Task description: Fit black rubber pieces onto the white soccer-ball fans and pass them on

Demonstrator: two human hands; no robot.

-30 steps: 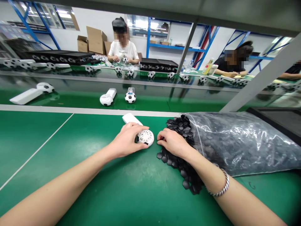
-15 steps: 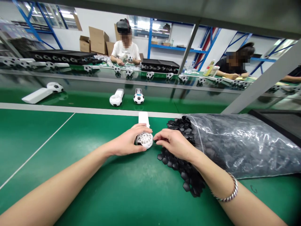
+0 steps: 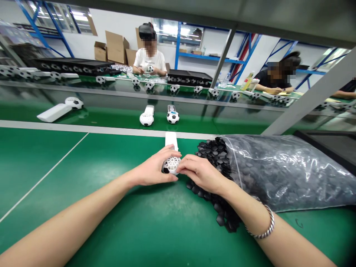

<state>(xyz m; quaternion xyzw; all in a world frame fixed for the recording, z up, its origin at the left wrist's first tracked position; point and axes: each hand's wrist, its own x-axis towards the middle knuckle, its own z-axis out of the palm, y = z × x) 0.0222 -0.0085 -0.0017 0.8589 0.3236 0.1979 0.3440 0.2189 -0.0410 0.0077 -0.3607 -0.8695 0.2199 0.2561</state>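
A green surface (image 3: 155,230) fills the near side of a workroom, with a glossy conveyor-like strip (image 3: 111,116) running beyond it. The left hand (image 3: 151,167) is clamped around the ball end of a white device (image 3: 171,162), thumb on the near side and fingers on the far side. The right hand (image 3: 204,172) has its fingertips pinched together against the ball's right edge; whether a piece sits between them is hidden. The device lies at the middle of the surface, its plain handle pointing away.

One black patch shows on the ball's near left; fitting looks partly done, with the right side probably being worked now. The ball is glossy white, its upper face an open web-like grille. Just right, black pieces (image 3: 213,150) spill from a clear bag (image 3: 286,170). Farther off, ball-ended devices (image 3: 172,116) on the strip show several black patches.
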